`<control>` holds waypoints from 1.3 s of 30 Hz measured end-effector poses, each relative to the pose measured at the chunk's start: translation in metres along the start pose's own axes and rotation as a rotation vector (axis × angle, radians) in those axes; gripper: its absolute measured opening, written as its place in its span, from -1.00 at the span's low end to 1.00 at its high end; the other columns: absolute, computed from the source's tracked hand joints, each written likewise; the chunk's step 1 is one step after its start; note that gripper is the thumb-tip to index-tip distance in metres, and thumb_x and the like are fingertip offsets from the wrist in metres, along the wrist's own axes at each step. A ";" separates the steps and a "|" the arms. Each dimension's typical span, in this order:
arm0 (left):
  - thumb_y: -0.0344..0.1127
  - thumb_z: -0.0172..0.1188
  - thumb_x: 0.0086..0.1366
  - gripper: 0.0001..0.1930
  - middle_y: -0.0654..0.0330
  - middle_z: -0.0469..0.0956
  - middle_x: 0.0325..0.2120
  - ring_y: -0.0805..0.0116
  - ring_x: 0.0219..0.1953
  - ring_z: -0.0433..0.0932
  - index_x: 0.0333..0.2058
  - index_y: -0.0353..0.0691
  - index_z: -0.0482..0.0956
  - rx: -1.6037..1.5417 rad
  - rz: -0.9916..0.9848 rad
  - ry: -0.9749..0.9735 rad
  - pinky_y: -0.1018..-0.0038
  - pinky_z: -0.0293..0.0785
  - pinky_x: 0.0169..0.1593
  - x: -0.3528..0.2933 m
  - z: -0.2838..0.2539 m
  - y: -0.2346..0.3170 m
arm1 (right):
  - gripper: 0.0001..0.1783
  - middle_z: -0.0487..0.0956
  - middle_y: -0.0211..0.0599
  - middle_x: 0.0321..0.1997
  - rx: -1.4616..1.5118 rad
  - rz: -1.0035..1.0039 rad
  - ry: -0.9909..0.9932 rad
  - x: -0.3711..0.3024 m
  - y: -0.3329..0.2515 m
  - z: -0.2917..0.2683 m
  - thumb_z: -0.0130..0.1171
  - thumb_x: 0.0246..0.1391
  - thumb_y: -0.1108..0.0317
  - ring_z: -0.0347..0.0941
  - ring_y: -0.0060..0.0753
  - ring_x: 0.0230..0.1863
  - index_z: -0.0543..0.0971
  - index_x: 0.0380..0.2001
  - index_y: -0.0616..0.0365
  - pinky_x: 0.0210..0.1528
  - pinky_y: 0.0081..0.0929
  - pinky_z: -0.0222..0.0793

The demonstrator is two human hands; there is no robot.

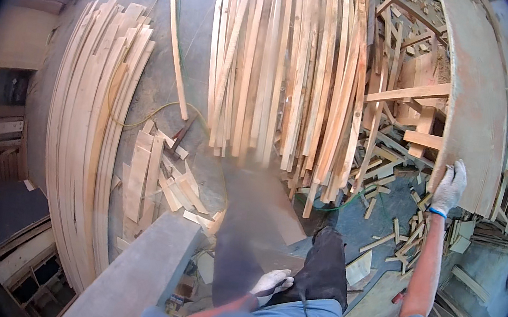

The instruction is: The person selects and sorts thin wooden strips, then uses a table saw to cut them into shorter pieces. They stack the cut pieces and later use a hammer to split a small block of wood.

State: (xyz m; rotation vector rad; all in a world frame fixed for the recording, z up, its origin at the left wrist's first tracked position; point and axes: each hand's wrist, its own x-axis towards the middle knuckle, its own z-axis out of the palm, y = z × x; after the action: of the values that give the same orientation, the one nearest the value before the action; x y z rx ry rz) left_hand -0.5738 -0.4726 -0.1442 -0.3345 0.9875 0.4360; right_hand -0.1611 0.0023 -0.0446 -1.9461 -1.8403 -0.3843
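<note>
My right hand (451,187), in a white work glove with a blue band at the wrist, reaches out to the right. Its fingers are stretched out and lie against the near end of a long, wide wooden board (472,115). Close to my body, my left hand (272,283) hangs in front of my upper leg, also gloved in white. Its fingers are loosely bent, and nothing shows in them. Long wooden strips (278,66) lie side by side in a big stack ahead of me.
A second stack of long planks (89,132) lies on the left. Short offcuts (169,180) are scattered beside it, and more scraps (409,241) litter the floor at right. A grey beam-like block (132,270) stands near my left side. A yellow hose (144,121) curves across the floor.
</note>
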 end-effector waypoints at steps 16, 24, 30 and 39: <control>-0.21 0.21 0.37 -0.75 0.01 0.71 -0.28 0.08 -0.18 0.71 -0.13 -0.26 0.65 1.059 0.521 0.306 0.21 0.65 -0.07 0.093 -0.111 0.210 | -0.56 0.56 -0.03 0.35 0.106 0.043 -0.050 -0.046 -0.158 0.002 -0.01 0.43 0.51 0.48 -0.19 0.35 0.52 0.32 0.29 0.42 -0.28 0.36; -0.20 0.17 0.30 -0.71 -0.22 0.68 -0.11 -0.17 0.04 0.65 -0.19 -0.25 0.75 1.411 0.660 0.722 0.06 0.56 0.15 0.263 -0.244 0.384 | -0.73 0.66 -0.05 0.08 0.572 -0.211 -0.921 -0.285 -0.395 0.230 0.16 0.27 0.43 0.61 -0.02 0.11 0.64 0.01 0.15 0.17 -0.20 0.54; 0.01 0.15 0.39 -0.46 -0.17 0.62 0.14 -0.15 0.20 0.59 0.16 -0.26 0.59 1.090 0.558 1.017 0.07 0.46 0.29 0.337 -0.286 0.476 | -0.73 0.65 -0.02 0.01 0.617 -0.421 -1.316 -0.453 -0.431 0.414 0.06 0.27 0.37 0.58 0.04 0.11 0.69 -0.08 0.10 0.17 -0.04 0.52; 0.10 0.22 0.34 -0.45 -0.18 0.65 0.04 -0.16 0.17 0.60 0.11 -0.20 0.63 1.344 0.340 1.175 0.00 0.53 0.20 0.355 -0.223 0.496 | -0.63 0.71 -0.02 0.03 0.328 -0.505 -1.417 -0.447 -0.444 0.557 0.07 0.32 0.18 0.68 0.01 0.06 0.75 -0.03 0.12 0.10 0.00 0.60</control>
State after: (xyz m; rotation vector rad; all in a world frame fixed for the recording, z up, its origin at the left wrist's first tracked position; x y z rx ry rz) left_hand -0.8128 -0.0752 -0.5993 0.9330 2.2414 -0.2650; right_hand -0.6886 -0.1051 -0.6900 -1.4784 -2.8751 1.4410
